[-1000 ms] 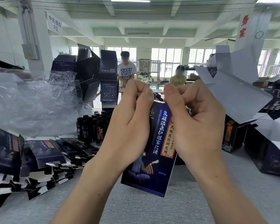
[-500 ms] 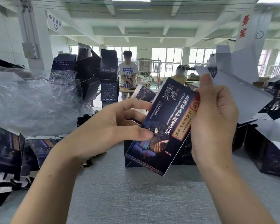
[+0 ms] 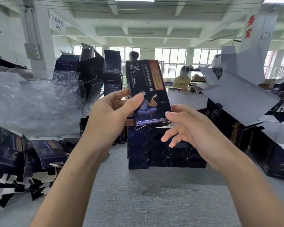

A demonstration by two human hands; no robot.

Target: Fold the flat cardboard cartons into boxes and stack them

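Note:
A dark blue folded carton [image 3: 147, 89] with gold Chinese lettering stands upright in the air above a stack of folded boxes [image 3: 162, 148] on the grey table. My left hand [image 3: 112, 115] grips its lower left edge, thumb on the printed front. My right hand [image 3: 192, 128] touches the carton's lower right corner with the thumb tip, the other fingers spread and relaxed below it. The carton's bottom flaps hang loose just over the stack. A heap of flat cartons [image 3: 28, 159] lies at the left.
Crumpled clear plastic wrap [image 3: 33, 102] rises behind the flat heap. More dark boxes [image 3: 95, 74] are piled at the back left, and opened white-lined cartons [image 3: 239, 95] crowd the right. Small dark bottles stand behind my left hand. Two people work at far tables.
The carton has swung from tilted to upright and moved out over the stack. My right hand slid from its top right edge down to the lower right corner and loosened.

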